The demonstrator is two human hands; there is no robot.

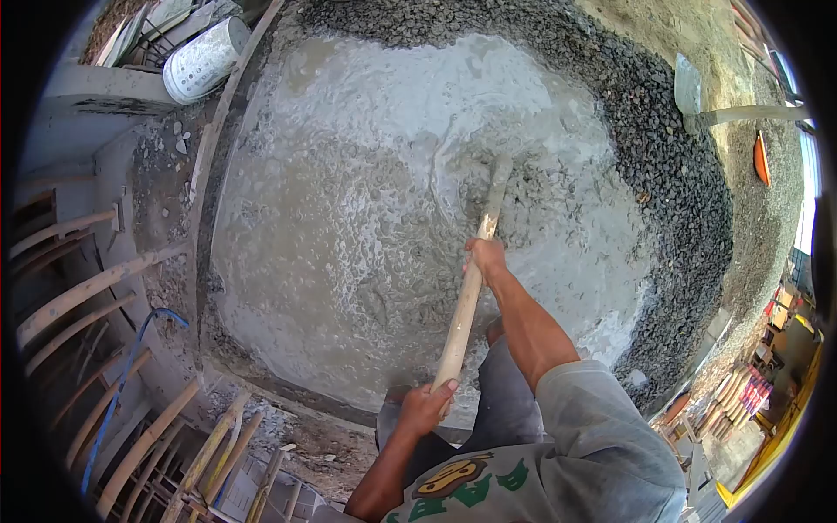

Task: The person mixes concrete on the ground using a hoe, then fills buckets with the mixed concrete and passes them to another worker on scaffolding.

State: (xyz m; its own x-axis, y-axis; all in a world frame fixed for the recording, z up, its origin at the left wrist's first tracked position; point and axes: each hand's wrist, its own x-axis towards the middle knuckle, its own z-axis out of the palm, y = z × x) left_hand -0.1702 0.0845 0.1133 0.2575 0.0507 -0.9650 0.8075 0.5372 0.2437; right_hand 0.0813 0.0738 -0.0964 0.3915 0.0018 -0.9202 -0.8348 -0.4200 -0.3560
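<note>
A long wooden handle (462, 318) slants from near my body into a wide pool of wet cement mix (349, 218). Its far end is coated in grey mix, and the tool head is sunk out of sight, so its kind does not show. My left hand (427, 407) is wrapped round the near end of the handle. Farther along, my right hand (485, 254) grips the same handle near its middle. Around the sunken end the mix looks thick and lumpy; to the left it is watery.
Dark gravel (671, 174) rings the pool at the back and right. A shovel (689, 91) lies beyond it, near an orange object (761, 159). At the left, a board edge (205, 183) borders the pool, with a white bucket (207, 59), wooden poles (96, 283) and a blue hose (122, 383).
</note>
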